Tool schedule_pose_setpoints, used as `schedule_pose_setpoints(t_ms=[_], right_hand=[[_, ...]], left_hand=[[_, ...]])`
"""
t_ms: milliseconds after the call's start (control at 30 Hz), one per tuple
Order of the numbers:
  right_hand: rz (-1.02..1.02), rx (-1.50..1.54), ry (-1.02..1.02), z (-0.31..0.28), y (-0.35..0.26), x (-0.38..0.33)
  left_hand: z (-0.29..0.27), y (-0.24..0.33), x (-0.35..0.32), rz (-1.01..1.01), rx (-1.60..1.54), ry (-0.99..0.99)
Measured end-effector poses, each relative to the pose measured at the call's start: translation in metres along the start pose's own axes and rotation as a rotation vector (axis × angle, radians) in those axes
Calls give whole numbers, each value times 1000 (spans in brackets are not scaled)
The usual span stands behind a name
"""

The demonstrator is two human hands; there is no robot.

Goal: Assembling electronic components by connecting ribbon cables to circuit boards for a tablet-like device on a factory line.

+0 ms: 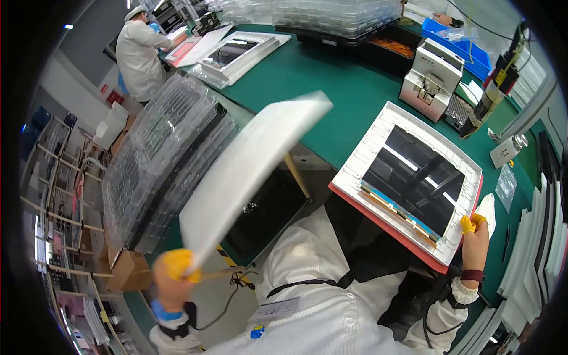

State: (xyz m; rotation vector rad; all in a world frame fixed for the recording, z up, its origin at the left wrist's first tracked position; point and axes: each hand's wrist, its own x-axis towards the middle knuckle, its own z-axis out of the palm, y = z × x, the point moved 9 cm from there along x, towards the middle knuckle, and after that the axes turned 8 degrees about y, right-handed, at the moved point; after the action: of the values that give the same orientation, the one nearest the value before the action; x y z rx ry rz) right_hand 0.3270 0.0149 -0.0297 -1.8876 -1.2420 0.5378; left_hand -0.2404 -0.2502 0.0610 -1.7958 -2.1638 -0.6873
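Observation:
My left hand (173, 277), in yellow finger cots, is closed on the near end of a white foam sheet (248, 160). The sheet is raised and tilted at the left of the table, and motion smears it. At the right, my right hand (473, 235) grips the right edge of a white plastic frame (455, 251), also with yellow finger cots. A dark glossy display panel (414, 177) lies inside that frame, with a blue and copper-coloured strip along its near side. Beneath the frame shows a pink foam pad (378, 229), reaching over the table's near edge.
Stacked clear plastic trays (165, 148) stand at the left, more (337, 18) at the back. A white dispenser-like device (432, 77), a blue bin (458, 44) and a small pump bottle (507, 151) sit on the green table (313, 77). A co-worker (139, 56) stands far left.

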Motion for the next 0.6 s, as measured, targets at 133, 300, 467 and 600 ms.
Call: schedule_pose_setpoints(t_ms=[133,300,467,600], right_hand=[[21,-5,-6,-4,5,5],[16,-29,-6,-5,4,2],[-6,-60,9,-6,2,1],[15,-67,19,-6,7,3]], left_hand=[[110,16,-95,231,-170,-387],[187,-29,-201,13,-153,-795],[245,-94,-243,24,-98,-942],[304,-165,-234,-252,141,-960]])
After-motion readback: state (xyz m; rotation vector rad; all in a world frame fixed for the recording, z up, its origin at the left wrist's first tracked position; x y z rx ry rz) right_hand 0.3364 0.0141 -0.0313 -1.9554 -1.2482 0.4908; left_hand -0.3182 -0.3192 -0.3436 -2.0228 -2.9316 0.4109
